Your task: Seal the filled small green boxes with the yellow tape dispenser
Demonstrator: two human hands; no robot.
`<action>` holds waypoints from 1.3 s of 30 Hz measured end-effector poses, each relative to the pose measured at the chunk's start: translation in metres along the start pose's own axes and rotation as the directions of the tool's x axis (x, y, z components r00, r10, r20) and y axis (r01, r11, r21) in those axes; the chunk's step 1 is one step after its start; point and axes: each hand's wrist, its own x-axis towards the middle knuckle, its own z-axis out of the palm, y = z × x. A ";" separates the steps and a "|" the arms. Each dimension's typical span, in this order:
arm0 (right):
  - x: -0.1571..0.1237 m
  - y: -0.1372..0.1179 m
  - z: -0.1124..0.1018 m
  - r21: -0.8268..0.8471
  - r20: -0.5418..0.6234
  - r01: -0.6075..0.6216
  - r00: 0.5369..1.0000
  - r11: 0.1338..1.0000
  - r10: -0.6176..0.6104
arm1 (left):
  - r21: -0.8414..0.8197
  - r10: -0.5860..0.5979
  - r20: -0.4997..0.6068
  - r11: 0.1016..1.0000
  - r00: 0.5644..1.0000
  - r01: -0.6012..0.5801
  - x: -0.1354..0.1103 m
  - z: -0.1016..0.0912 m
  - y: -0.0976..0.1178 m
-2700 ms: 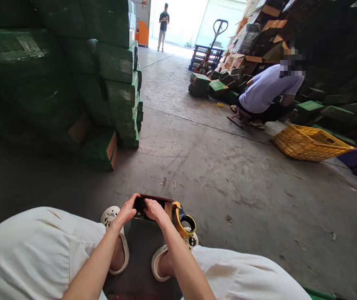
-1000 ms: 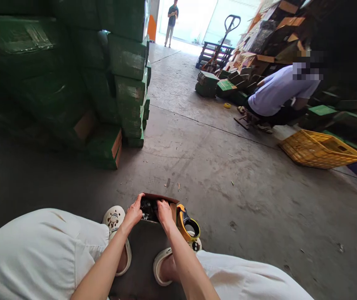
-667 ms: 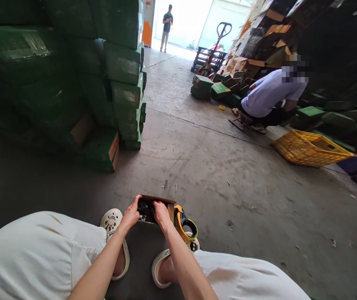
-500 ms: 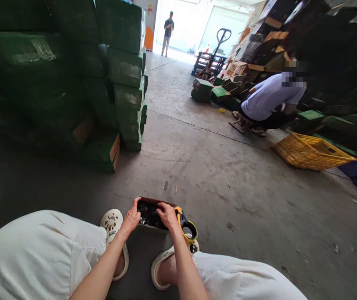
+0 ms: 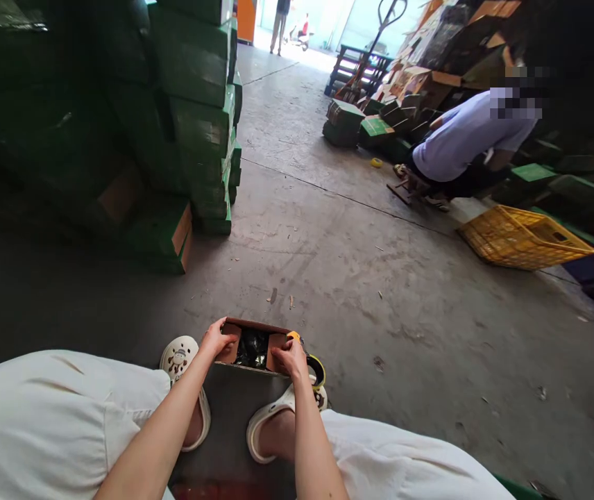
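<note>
Left hand point(image 5: 214, 340) and right hand point(image 5: 291, 354) are being pressed, fingers curled, onto the two brown end flaps point(image 5: 277, 343) of a dark carton point(image 5: 245, 410) that is being steadied on the concrete floor point(image 5: 359, 278) between two white clogs point(image 5: 185, 375). The flaps are being held down over dark, glossy contents point(image 5: 252, 348), which are still being left exposed in the gap at the carton's far edge. Closing is judged partly done: end flaps folded, long flaps and sealing not yet seen to. A yellow tape dispenser point(image 5: 315, 371) is being kept at the carton's right corner, just beside the right hand, untouched. Green boxes point(image 5: 193, 118) are being stored to the left; a seated person point(image 5: 466, 139) and yellow crate point(image 5: 523, 239) are noted far right.
</note>
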 end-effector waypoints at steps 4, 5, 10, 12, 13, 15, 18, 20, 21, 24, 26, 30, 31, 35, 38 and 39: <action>0.004 -0.002 -0.002 -0.011 0.001 -0.066 0.998 0.998 0.066 | 0.063 -0.085 -0.014 0.994 0.996 0.086 0.003 0.015 0.007; 0.003 -0.003 -0.003 -0.005 -0.007 -0.066 0.998 0.998 0.065 | 0.066 -0.087 -0.013 0.994 0.996 0.088 0.001 0.017 0.009; -0.007 0.002 0.000 0.050 -0.031 0.074 0.997 0.996 -0.073 | 0.035 -0.072 0.027 0.997 0.997 0.072 -0.013 0.013 0.013; -0.008 0.007 0.003 0.066 -0.027 0.123 0.992 0.990 -0.121 | -0.057 -0.070 0.130 0.995 0.989 0.078 -0.017 0.005 0.017; -0.008 0.008 0.004 0.071 -0.031 0.137 0.990 0.988 -0.135 | -0.121 -0.087 0.185 0.987 0.979 0.110 -0.018 0.002 0.020; -0.009 0.011 0.005 0.075 -0.052 0.147 0.988 0.986 -0.143 | -0.204 -0.149 0.235 0.959 0.960 0.199 -0.019 -0.001 0.026; -0.010 0.012 0.007 0.086 -0.083 0.126 0.989 0.988 -0.119 | -0.118 -0.203 0.138 0.968 0.969 0.220 -0.020 0.006 0.031; -0.009 0.012 0.007 0.103 -0.087 0.116 0.990 0.988 -0.108 | -0.035 -0.160 0.098 0.986 0.982 0.164 -0.022 0.013 0.027; -0.009 0.013 0.006 0.118 -0.078 0.118 0.991 0.986 -0.109 | 0.007 -0.137 0.088 0.991 0.987 0.137 -0.023 0.016 0.024; -0.008 0.017 -0.001 0.182 0.024 0.144 0.988 0.973 -0.151 | 0.189 -0.065 0.039 0.980 0.997 0.056 -0.024 0.016 0.014; -0.008 0.019 -0.009 0.158 0.108 0.172 0.976 0.972 -0.190 | 0.323 -0.015 0.015 0.946 1.000 0.009 -0.023 0.011 0.011; -0.019 0.009 -0.027 -0.088 0.247 0.245 0.944 0.965 -0.217 | 0.496 0.061 0.001 0.867 0.998 -0.053 -0.015 0.001 0.013; -0.024 0.003 -0.029 -0.130 0.310 0.287 0.921 0.949 -0.236 | 0.528 0.076 -0.001 0.847 0.997 -0.064 -0.013 0.000 0.015; -0.044 -0.027 -0.018 -0.219 0.476 0.477 0.814 0.851 -0.333 | 0.616 0.114 -0.008 0.783 0.993 -0.085 -0.010 -0.002 0.019; -0.047 -0.040 0.000 -0.311 0.322 0.509 0.851 0.802 -0.415 | 0.655 0.115 -0.013 0.752 0.993 -0.078 -0.011 -0.002 0.020; -0.044 -0.042 0.006 -0.338 0.257 0.507 0.860 0.792 -0.441 | 0.666 0.114 -0.016 0.743 0.993 -0.074 -0.012 -0.003 0.021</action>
